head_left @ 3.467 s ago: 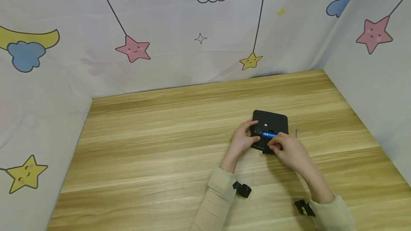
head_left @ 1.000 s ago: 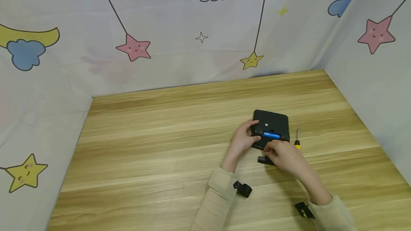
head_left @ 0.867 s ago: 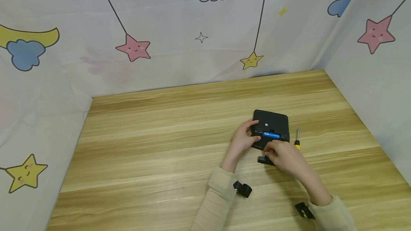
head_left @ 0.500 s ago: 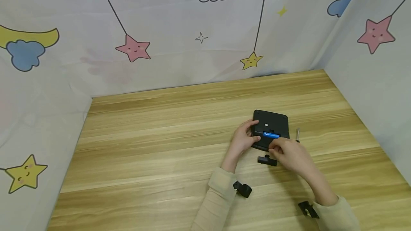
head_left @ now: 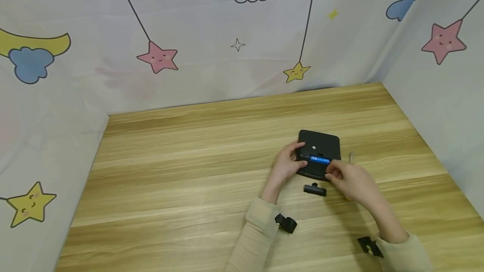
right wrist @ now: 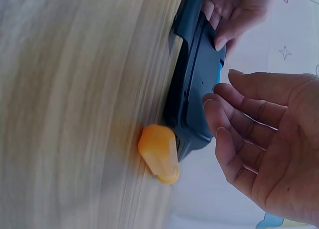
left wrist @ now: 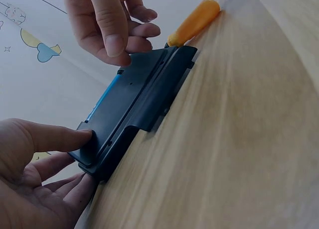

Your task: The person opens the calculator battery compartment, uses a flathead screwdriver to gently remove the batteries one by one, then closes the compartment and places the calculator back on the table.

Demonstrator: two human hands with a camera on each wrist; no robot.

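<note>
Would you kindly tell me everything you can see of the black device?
The black device looks plastic, roughly square with rounded corners, and lies on the table. Its upper face shows a small pale dot and an uncovered slot with a blue battery in it. The left hand grips its left side, thumb on top; the right hand is at its right side, but whether it touches is unclear.

Battery (head_left: 320,160) in device (head_left: 324,142), screwdriver (right wrist: 158,152) right

Blue battery (head_left: 319,160), black device (head_left: 325,144)
</note>
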